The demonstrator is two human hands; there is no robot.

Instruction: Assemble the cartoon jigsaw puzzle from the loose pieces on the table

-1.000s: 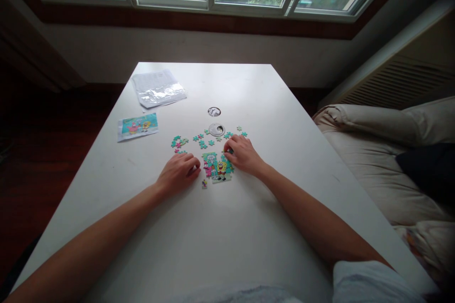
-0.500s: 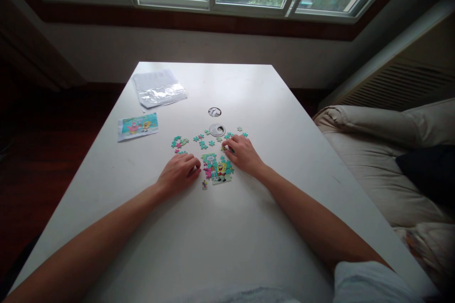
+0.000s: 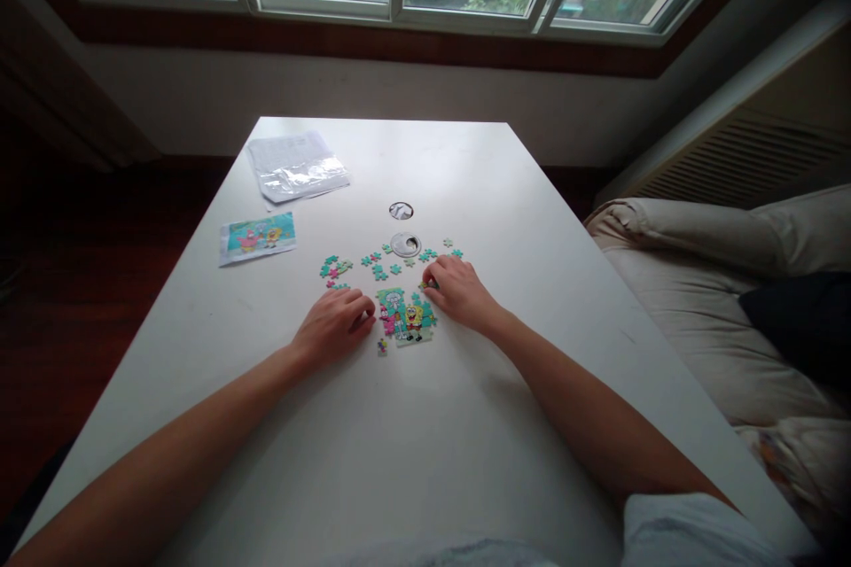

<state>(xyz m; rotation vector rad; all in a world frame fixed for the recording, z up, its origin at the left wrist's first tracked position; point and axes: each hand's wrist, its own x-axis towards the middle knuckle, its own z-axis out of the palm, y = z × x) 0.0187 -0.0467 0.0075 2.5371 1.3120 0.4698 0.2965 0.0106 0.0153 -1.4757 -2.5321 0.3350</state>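
Between the curled left hand (image 3: 337, 319) and the right hand (image 3: 458, 289), bent at a small piece (image 3: 424, 285), the part-joined puzzle (image 3: 408, 316) lies on the counter (image 3: 458, 434), its top pointing away, long axis unclear; whether either grips, I cannot tell.

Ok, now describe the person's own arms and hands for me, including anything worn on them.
The left hand and right hand are ungloved, and both forearms are bare, with no watch or bracelet showing. A loose, pale grey sleeve ends near the right elbow; the left sleeve is out of view. Rings are too small to rule out.
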